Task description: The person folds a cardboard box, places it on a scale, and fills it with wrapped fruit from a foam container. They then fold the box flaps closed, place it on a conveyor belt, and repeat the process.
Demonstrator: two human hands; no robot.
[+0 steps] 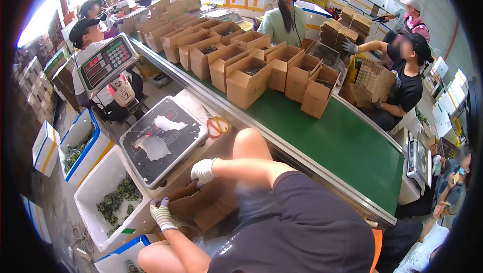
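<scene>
My left hand (162,214), in a striped white glove, is closed on the edge of a brown cardboard box (214,207) by my knees. My right hand (204,171), also gloved, has its fingers curled over the box's far side. The box's top is open; what lies inside is too dark to make out. Just beyond is a weighing scale (163,140) with crumpled white plastic on its plate. Left of my hands, a white foam box (95,192) contains dark green mottled clumps (119,198).
Orange-handled scissors (218,127) lie beside the scale. A green conveyor belt (322,132) carries several open cardboard boxes (249,79). The scale's display (105,64) stands up on the left. Co-workers (402,72) sit around the belt; one handles flattened cartons (375,79).
</scene>
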